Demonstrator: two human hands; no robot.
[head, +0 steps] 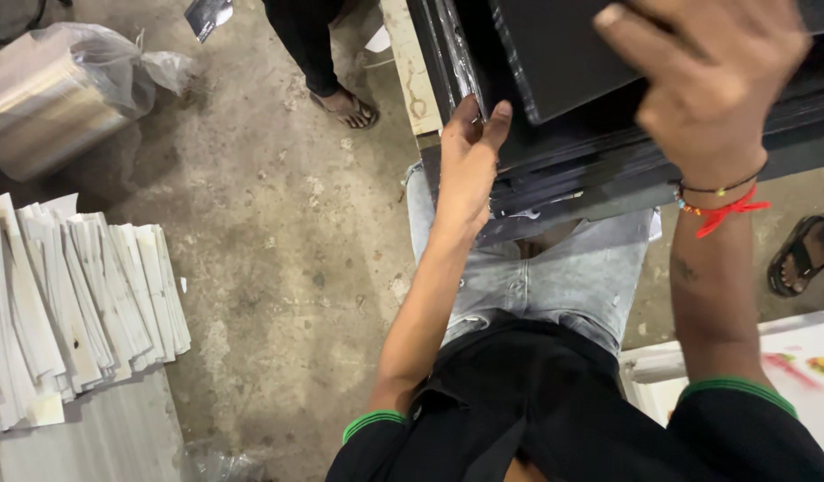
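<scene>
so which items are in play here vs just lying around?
In play: stack of flat black panels, top black panel, left hand, right hand.
Lying about: fanned pile of pale white strips, plastic-wrapped shiny roll, concrete floor.
</scene>
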